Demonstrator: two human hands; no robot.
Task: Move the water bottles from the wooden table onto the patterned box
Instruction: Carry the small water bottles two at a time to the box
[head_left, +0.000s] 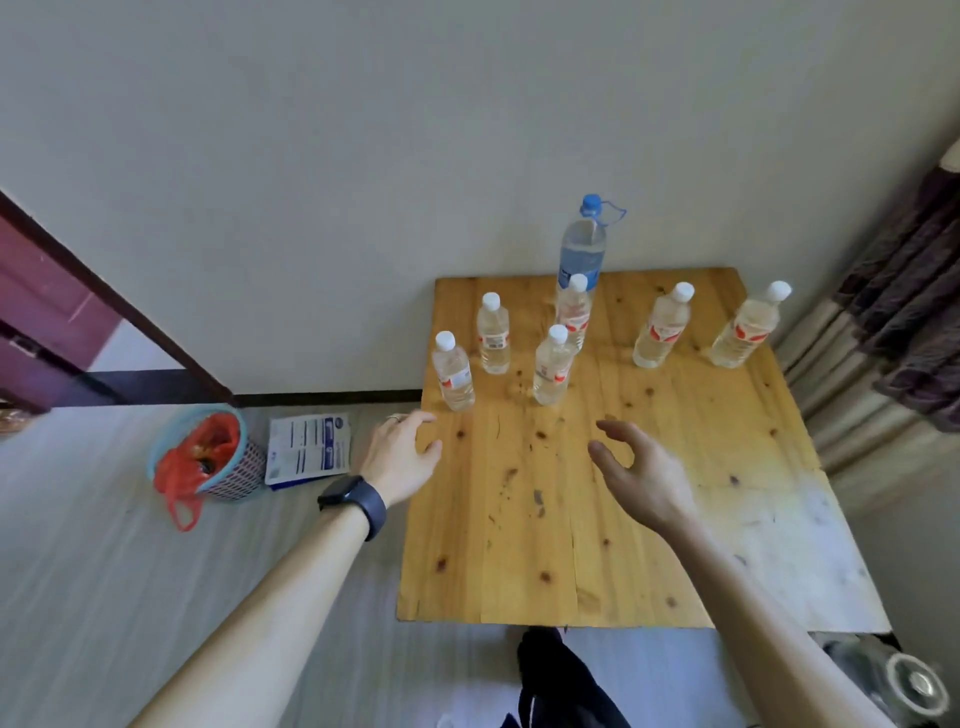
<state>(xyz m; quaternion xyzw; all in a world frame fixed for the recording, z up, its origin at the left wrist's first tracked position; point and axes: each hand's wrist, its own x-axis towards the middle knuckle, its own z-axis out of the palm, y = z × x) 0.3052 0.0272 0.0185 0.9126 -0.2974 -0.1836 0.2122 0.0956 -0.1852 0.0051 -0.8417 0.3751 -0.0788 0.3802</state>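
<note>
Several small clear water bottles with white caps stand upright on the far half of the wooden table. The nearest are one at the left edge and one in the middle; two more stand at the right and far right. Behind them, by the wall, rises a tall bottle with a blue cap. My left hand hovers open just below the left-edge bottle. My right hand hovers open over the table's middle, short of the bottles. No patterned box is in view.
On the floor left of the table sit a small basket with a red plastic bag and a printed paper. A curtain hangs at the right. A doorway opens at the left. A metal pot lies at the bottom right.
</note>
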